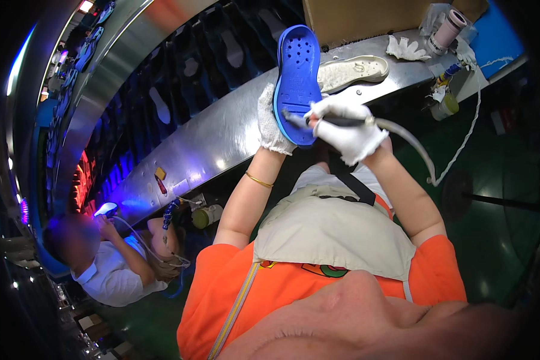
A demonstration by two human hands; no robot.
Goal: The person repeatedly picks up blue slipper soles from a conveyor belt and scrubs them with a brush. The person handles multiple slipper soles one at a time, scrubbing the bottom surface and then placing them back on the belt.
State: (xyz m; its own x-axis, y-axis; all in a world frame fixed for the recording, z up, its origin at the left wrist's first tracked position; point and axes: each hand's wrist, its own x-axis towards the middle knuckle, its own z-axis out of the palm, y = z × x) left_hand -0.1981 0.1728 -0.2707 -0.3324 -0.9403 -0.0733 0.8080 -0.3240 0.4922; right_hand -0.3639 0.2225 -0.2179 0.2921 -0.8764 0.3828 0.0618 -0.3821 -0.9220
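Observation:
My left hand [269,123], in a white knit glove, grips a blue shoe sole [300,81] by its left edge and heel. The sole is tilted up, with its holed forefoot pointing away from me and its inner face toward me. My right hand [347,129], also gloved, is closed around a brush [294,119] with a pale hose [411,141] trailing off to the right. The brush's dark tip lies at the heel part of the sole. Just right of the blue sole, an off-white shoe sole [357,72] rests on the metal ledge [222,141].
Beyond the ledge, a dark conveyor [192,90] carries several soles. A white glove [408,48] and a pink tumbler [447,33] stand far right, near a cardboard box [366,21]. A green-lidded pot [444,107] hangs below. At left, a co-worker [117,264] sits by the ledge.

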